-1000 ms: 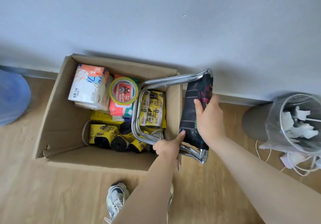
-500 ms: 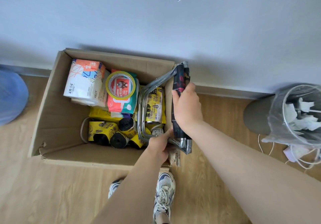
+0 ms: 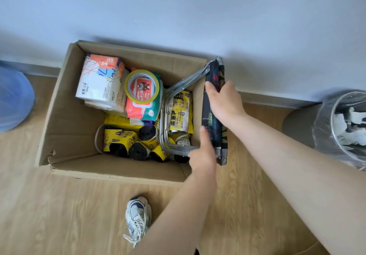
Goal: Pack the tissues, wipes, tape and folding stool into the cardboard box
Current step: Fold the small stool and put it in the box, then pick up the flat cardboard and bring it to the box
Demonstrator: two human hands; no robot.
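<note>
An open cardboard box (image 3: pixel 65 116) stands on the wooden floor against the wall. Inside at the back lie a white and orange tissue pack (image 3: pixel 99 80), a red and green wipes pack (image 3: pixel 142 110) and a yellow tape roll (image 3: pixel 142 87) on top of the wipes. The folding stool (image 3: pixel 213 104) straddles the box's right wall, its metal legs inside and its dark fabric seat outside. My right hand (image 3: pixel 223 100) grips the seat's upper part. My left hand (image 3: pixel 202 151) holds the stool's near end at the frame.
Yellow packs and black rolls of rubbish bags (image 3: pixel 136 147) fill the box's bottom right. A bin lined with clear plastic (image 3: pixel 344 128) stands at the right. A blue bag (image 3: pixel 13 100) sits at the left. My shoe (image 3: pixel 138 215) is in front of the box.
The stool has folded nearly flat and shifted left against the box's right wall. Both hands have kept their hold on it.
</note>
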